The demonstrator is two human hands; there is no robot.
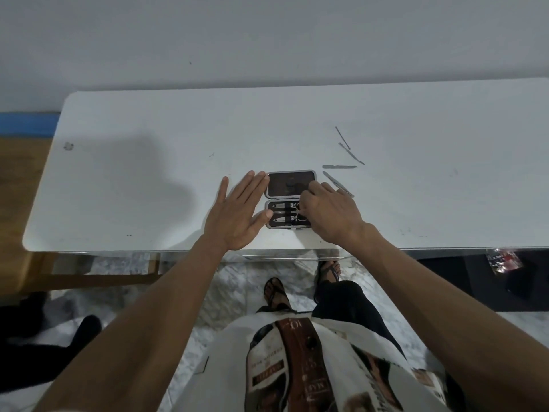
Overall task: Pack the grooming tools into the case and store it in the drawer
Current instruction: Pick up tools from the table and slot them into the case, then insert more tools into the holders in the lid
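Note:
A small dark grooming case (289,185) lies open on the white table (148,173), lid half to the far side. Two nail clippers (283,212) sit strapped in its near half. My left hand (237,212) lies flat with fingers spread, against the case's left edge. My right hand (326,212) is curled over the right end of the near half, fingertips down among the tools; what the fingers touch is hidden. Several thin metal tools lie loose to the right: a file (339,166), tweezers (337,182), and two slim picks (352,154), (342,137).
The table's near edge (267,249) runs just below my wrists. A wooden piece of furniture (17,203) stands to the left, a dark cabinet (490,278) under the table at right. My sandalled feet (276,292) stand on marble floor.

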